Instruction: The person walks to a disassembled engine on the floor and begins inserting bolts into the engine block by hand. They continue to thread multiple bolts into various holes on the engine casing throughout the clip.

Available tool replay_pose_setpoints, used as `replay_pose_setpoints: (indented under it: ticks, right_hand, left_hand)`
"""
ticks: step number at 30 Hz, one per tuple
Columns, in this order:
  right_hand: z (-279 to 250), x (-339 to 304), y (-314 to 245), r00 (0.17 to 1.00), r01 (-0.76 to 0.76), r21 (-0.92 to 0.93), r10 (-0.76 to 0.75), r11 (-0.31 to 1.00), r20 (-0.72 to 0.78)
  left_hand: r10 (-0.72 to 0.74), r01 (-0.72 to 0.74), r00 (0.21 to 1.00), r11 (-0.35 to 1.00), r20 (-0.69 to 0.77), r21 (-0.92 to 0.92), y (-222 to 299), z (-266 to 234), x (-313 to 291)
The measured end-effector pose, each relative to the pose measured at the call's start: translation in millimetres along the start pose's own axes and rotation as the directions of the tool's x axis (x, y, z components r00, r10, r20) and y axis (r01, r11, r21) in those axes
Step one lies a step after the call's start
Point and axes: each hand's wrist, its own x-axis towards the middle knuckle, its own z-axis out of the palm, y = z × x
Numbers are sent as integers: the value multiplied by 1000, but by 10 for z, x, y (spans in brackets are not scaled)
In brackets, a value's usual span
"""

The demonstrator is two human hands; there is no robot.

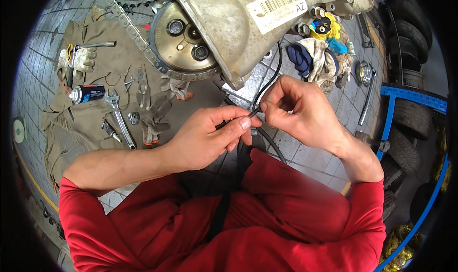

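Note:
Both my hands meet over my lap on one thin black cable point(275, 73), which hangs down past the edge of the engine part above. My left hand point(210, 137) pinches the cable between thumb and fingers. Just beside it, my right hand point(305, 117) is closed with thumb and forefinger on the same cable. What lies inside the fingers is mostly hidden. Ahead stands a large metal engine casing point(229, 38) with a white label. At its left a chain point(130, 31) runs around a round sprocket point(167, 45).
On a brown cloth point(47, 133) at left lie an adjustable wrench point(120, 119), a spray can point(87, 94), work gloves point(153, 115) and a ratchet point(98, 44). Rags point(315, 57) lie on the tiled floor at right. Tires point(414, 117) sit in a blue rack point(414, 96) beyond.

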Motion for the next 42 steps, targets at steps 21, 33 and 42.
replay_pose_setpoints:
  ticks: [21, 33, 42]
  right_hand:
    - [124, -22, 116, 965, 213, 58, -201, 975, -167]
    - [100, -65, 54, 946, 300, -33, -302, 953, -121]
    - [122, -70, 49, 972, 203, 90, -190, 975, -136]
  left_hand:
    - [-64, 62, 998, 989, -12, -131, 104, -38, -24]
    - [-63, 64, 998, 985, 9, -162, 166, -60, -47]
    - [-39, 37, 999, 992, -14, -117, 159, -32, -36]
